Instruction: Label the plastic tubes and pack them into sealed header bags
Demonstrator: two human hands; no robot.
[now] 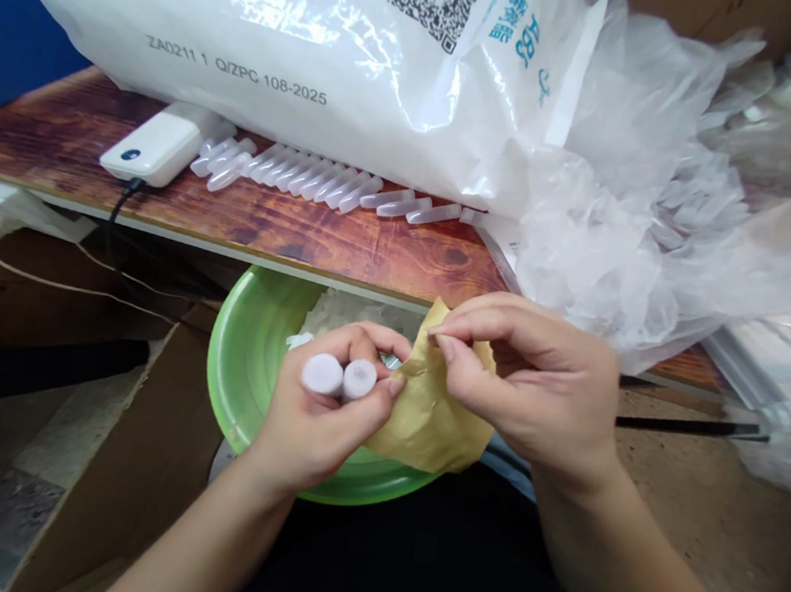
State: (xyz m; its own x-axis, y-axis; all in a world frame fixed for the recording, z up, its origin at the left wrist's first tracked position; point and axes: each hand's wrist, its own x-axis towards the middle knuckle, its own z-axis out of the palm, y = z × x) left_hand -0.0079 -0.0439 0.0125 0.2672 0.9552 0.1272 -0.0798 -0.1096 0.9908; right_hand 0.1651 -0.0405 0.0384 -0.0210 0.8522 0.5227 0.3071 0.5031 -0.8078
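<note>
The light seems to come from above and makes strong glare on the large white plastic sack point(308, 51). Under the reddish-brown wooden table point(441, 263) it is quite dark at left. Toward the right edge, the view becomes blurred.

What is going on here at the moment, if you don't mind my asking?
A person is working bare-handed over a green basin. The left hand holds two pale cylinders, their round ends showing, while the right hand pinches a crumpled yellow sheet between its fingers. On the wooden table, small translucent tubes lie in an uneven row beside a large white bag.
</note>
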